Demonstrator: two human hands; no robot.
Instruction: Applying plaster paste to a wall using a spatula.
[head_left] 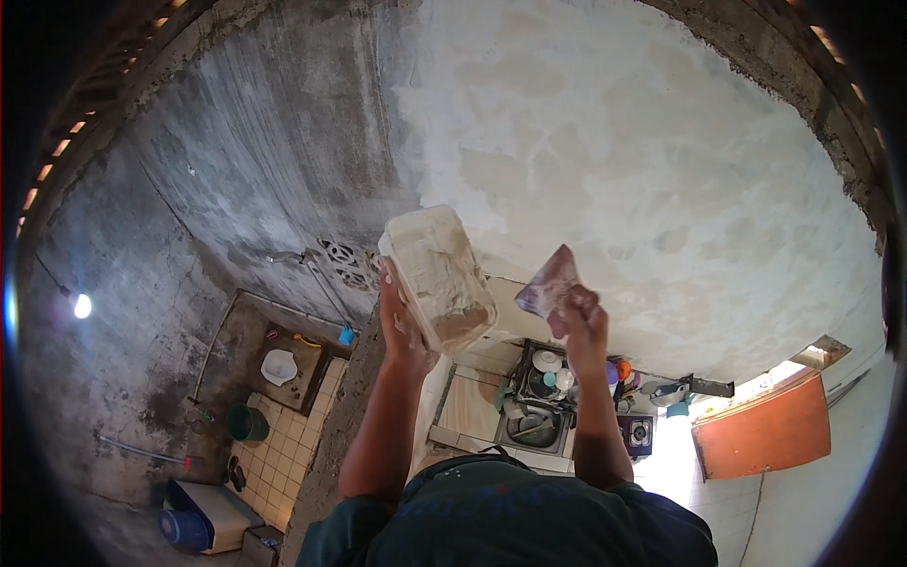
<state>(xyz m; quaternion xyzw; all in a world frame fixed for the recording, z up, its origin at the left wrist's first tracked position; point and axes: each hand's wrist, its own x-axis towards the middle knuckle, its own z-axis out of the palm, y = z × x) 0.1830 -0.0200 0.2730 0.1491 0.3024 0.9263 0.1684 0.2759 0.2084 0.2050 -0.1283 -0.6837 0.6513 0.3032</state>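
Observation:
My left hand (404, 326) is closed along the left side of a pale rectangular tub (439, 269), which is tilted so that its inside shows. Off-white paste smears the tub's inside, and white specks of it mark my fingers. A little to the right, my right hand (581, 319) grips a flat triangular scraper (548, 285), its pointed corner upward and whitish residue on its face. Both are held up in front of a wall (605, 142), its right part coated in patchy white. Farther left the wall (293, 123) is bare dark grey.
Below are a sink (533, 427) with stacked dishes, a stove (639, 435) and an orange-brown panel (767, 435) at the right. Beyond a low partition (342, 425) at the left lie a squat toilet (279, 367), a green bucket (247, 422) and a lit bulb (82, 305).

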